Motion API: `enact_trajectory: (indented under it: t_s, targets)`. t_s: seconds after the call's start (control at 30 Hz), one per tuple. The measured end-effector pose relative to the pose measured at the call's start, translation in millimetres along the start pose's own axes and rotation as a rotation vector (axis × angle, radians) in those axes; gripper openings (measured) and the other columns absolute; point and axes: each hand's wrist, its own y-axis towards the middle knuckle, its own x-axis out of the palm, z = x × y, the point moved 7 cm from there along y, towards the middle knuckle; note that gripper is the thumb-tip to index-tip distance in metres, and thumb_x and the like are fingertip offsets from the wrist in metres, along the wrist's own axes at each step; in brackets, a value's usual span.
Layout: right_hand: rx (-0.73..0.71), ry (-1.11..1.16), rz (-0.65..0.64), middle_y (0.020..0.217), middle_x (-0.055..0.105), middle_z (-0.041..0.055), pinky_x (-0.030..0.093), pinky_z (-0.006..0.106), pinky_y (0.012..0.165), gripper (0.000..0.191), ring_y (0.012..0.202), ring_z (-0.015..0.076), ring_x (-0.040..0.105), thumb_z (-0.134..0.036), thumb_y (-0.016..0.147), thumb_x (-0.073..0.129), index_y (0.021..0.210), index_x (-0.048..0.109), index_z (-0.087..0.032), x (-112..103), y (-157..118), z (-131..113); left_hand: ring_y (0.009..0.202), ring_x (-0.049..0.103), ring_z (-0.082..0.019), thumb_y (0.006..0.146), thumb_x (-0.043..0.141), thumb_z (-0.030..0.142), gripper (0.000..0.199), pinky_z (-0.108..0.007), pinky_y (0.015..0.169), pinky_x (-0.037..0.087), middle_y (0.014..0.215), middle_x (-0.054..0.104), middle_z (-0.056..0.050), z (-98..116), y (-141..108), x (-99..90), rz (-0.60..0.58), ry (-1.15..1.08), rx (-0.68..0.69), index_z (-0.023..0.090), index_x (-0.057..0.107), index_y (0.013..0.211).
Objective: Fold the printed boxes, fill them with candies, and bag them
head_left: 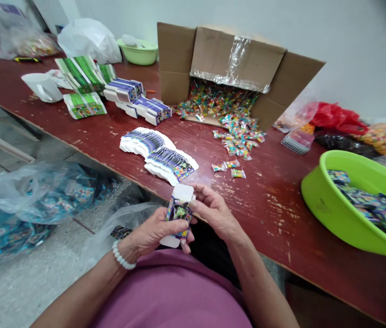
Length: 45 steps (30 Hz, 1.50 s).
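Between my hands, just off the table's front edge, is a small printed carton (pixel 181 212) with white end flaps standing out. My left hand (pixel 168 226) grips its lower part, thumb across the printed face. The fingers of my right hand (pixel 209 207) pinch its upper right edge near the top flap. Beyond them lies a fanned row of flat cartons (pixel 158 152) with dark purple print. A few wrapped candies (pixel 232 167) rest to the right of that row. Farther back, more candies (pixel 220 102) spill from a cardboard box (pixel 175 64) tipped toward me.
A green basin (pixel 322 200) holding printed packs stands at the right. Green bundles (pixel 85 105) and purple bundles (pixel 153 110) of cartons sit back left, near a white mug (pixel 44 87). Red plastic bags (pixel 338 117) lie back right. Clear bags of blue packs (pixel 59 196) occupy the floor.
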Motion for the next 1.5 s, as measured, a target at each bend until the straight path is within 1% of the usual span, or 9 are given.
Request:
enact_trajectory:
  t_s: [0.2,0.37,0.6,0.9,1.03,1.13,1.27,1.4,1.5]
  targets:
    - [0.052,-0.004,0.120,0.063,0.062,-0.0041,0.045,0.023,0.043,0.025,0.044,0.0095,0.053,-0.044,0.084,0.071,0.086,0.067,-0.019,2,-8,17,0.067,0.068,-0.017,0.081,0.076,0.041,0.031,-0.029,0.067,0.055,0.075,0.072,-0.005,-1,10,-8.8,0.146,0.060,0.083,0.012,0.069,0.091]
    - [-0.022,-0.168,0.290,0.082,0.071,0.0011,0.052,0.024,0.063,0.022,0.068,0.0130,0.063,-0.038,0.085,0.071,0.095,0.071,-0.019,-15,-6,15,0.091,0.069,-0.018,0.081,0.076,0.036,0.038,-0.028,0.081,0.055,0.103,0.073,-0.004,12,10,-17.9,0.293,0.200,0.222,0.017,0.063,0.112]
    - [-0.077,-0.056,0.365,0.079,0.068,-0.0041,0.049,0.023,0.065,0.033,0.069,0.0121,0.061,-0.030,0.079,0.077,0.107,0.061,-0.024,-16,-7,19,0.073,0.070,-0.014,0.077,0.079,0.029,0.068,-0.026,0.069,0.059,0.096,0.070,0.000,20,-5,-20.4,0.472,0.163,0.382,0.024,0.043,0.135]
    - [0.101,0.019,0.266,0.073,0.067,-0.0002,0.048,0.026,0.066,0.028,0.066,0.0129,0.059,-0.044,0.075,0.081,0.080,0.071,-0.018,-27,-4,37,0.078,0.064,-0.015,0.084,0.074,0.035,0.035,-0.023,0.065,0.055,0.092,0.070,-0.002,12,-2,-22.4,0.370,0.179,0.265,0.020,0.062,0.114]
    - [0.115,0.042,0.153,0.078,0.069,-0.0019,0.048,0.025,0.067,0.036,0.068,0.0122,0.061,-0.035,0.067,0.088,0.095,0.071,-0.021,-28,1,30,0.081,0.064,-0.015,0.087,0.070,0.036,0.028,-0.023,0.069,0.053,0.097,0.070,-0.003,13,-2,-23.3,0.349,0.265,0.264,0.020,0.065,0.109]
    - [0.041,-0.116,0.080,0.084,0.070,0.0015,0.050,0.027,0.072,0.024,0.076,0.0146,0.063,-0.036,0.077,0.081,0.093,0.073,-0.020,-25,1,24,0.078,0.065,-0.014,0.084,0.073,0.036,0.034,-0.023,0.069,0.053,0.092,0.070,-0.001,14,-2,-24.6,0.370,0.225,0.300,0.021,0.059,0.112]
    - [-0.152,-0.318,0.174,0.082,0.069,0.0019,0.048,0.026,0.066,0.010,0.073,0.0146,0.061,-0.031,0.085,0.073,0.084,0.073,-0.021,-27,-4,15,0.072,0.067,-0.015,0.082,0.076,0.038,0.058,-0.024,0.064,0.054,0.086,0.069,0.002,6,0,-25.3,0.381,0.032,0.212,0.026,0.044,0.128]
    - [-0.304,-0.498,0.168,0.085,0.070,0.0034,0.049,0.028,0.070,0.009,0.077,0.0162,0.064,-0.027,0.088,0.069,0.089,0.075,-0.021,-19,-8,2,0.064,0.070,-0.019,0.092,0.057,0.054,0.043,-0.030,0.059,0.056,0.090,0.072,-0.008,-16,5,-13.6,0.229,-0.115,-0.015,0.019,0.054,0.118]
    - [-0.268,-0.549,0.085,0.088,0.073,0.0055,0.050,0.031,0.077,0.015,0.083,0.0178,0.066,-0.032,0.091,0.066,0.085,0.074,-0.020,-14,-6,1,0.051,0.066,-0.017,0.094,0.050,0.058,0.046,-0.028,0.049,0.052,0.081,0.072,-0.008,-25,7,-15.9,0.302,-0.151,-0.071,0.017,0.057,0.113]
